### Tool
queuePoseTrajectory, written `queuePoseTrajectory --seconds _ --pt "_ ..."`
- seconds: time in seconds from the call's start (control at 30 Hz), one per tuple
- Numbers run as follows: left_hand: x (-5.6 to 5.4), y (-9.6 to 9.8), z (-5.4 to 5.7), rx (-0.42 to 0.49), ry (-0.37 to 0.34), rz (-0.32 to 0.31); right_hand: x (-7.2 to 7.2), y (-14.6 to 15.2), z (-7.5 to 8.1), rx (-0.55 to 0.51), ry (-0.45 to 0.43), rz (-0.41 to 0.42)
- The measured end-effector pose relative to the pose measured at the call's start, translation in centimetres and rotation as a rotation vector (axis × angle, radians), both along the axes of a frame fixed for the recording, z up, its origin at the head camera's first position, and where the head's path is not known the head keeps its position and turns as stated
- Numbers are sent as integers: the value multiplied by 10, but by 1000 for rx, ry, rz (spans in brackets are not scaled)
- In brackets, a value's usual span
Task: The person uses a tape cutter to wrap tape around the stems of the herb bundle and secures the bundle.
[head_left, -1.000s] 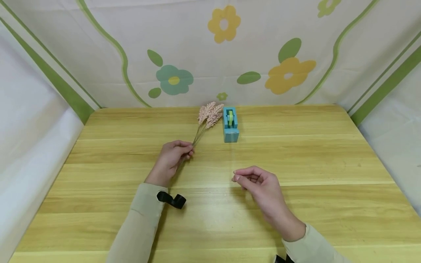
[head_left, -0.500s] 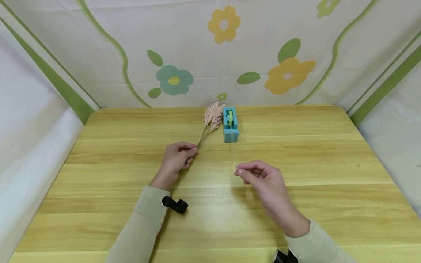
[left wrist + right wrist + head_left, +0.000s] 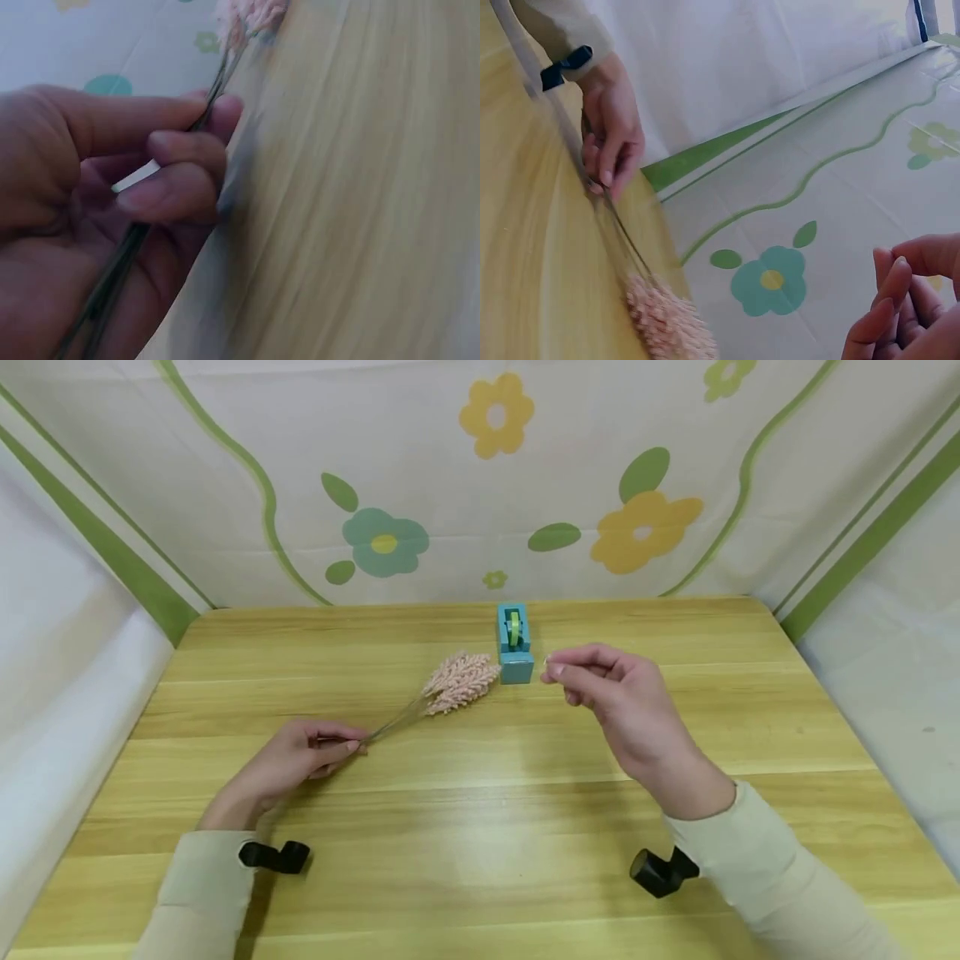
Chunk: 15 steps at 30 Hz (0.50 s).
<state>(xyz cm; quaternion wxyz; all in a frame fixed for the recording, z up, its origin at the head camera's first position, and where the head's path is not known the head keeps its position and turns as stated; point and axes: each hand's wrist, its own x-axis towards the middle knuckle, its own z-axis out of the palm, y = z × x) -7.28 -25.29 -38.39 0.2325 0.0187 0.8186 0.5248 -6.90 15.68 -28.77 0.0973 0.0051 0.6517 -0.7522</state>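
My left hand (image 3: 315,752) pinches the thin green stems of a small bunch of pink artificial flowers (image 3: 461,683) above the left half of the table. In the left wrist view the stems (image 3: 112,277) run across the palm and out between thumb and fingers. The flower heads point right, close to a teal tape dispenser (image 3: 516,670) holding a yellow-green roll. My right hand (image 3: 626,702) is just right of the dispenser, thumb and forefinger pinched together. A tiny pale bit of clear tape shows at those fingertips; its length cannot be made out.
The wooden table (image 3: 450,860) reaches back to a white cloth (image 3: 247,510) printed with flowers and leaves. White cloth also hangs at both sides. A black wrist camera (image 3: 281,857) sits on the left cuff, another (image 3: 658,870) by the right cuff.
My left hand has drawn the flowers left and nearer, away from the back edge. My right hand has moved up beside the dispenser. The faint tape strip below the dispenser no longer shows.
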Motion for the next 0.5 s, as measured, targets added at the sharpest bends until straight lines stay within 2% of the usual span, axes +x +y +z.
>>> queuePoseTrajectory --seconds 0.13,0.27,0.4,0.5 --pt "8 -10 6 -2 34 -88 -5 0 9 -30 20 -21" --pt "9 -7 12 -74 98 -141 -7 -3 11 -34 28 -18" --pt "1 10 14 -154 134 -166 -8 -6 11 -38 33 -16" --pt "-11 35 12 -181 148 -195 -9 -8 11 -47 27 -16"
